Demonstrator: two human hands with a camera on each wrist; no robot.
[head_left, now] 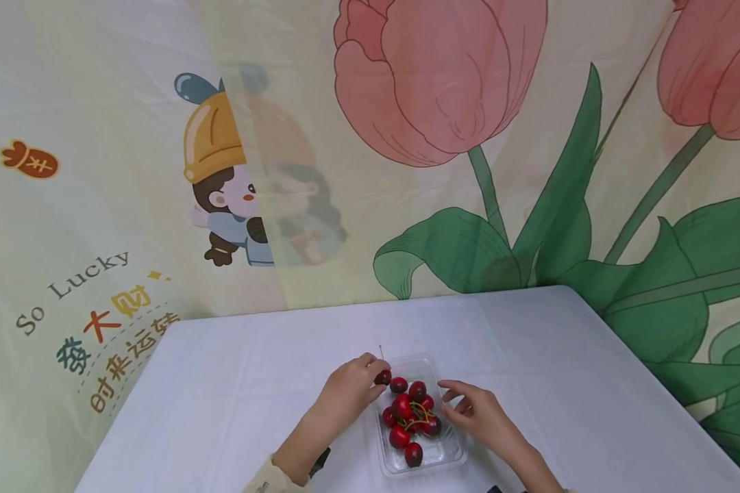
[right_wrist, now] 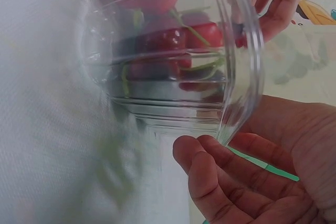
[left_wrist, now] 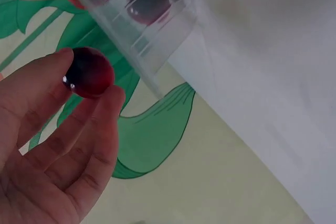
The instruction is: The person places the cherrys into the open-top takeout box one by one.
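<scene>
Between the thumb and fingertips of my left hand (head_left: 348, 392) is a dark red cherry (head_left: 383, 377), its thin stem pointing up. The left wrist view shows this glossy cherry (left_wrist: 90, 73) pinched, apart from the box. It is held over the left rim, near the far end, of a clear plastic box (head_left: 428, 366). Several red cherries (head_left: 401, 407) with green stems lie inside the box. My right hand (head_left: 481, 412) is at the box's right side, fingers loosely bent and holding nothing. In the right wrist view its fingertips (right_wrist: 187, 148) are close to the rim; contact is unclear.
A white cloth covers the table (head_left: 271, 383) under the box. Behind the table's far edge hangs a curtain (head_left: 308, 281) printed with tulips, a cartoon figure and lettering.
</scene>
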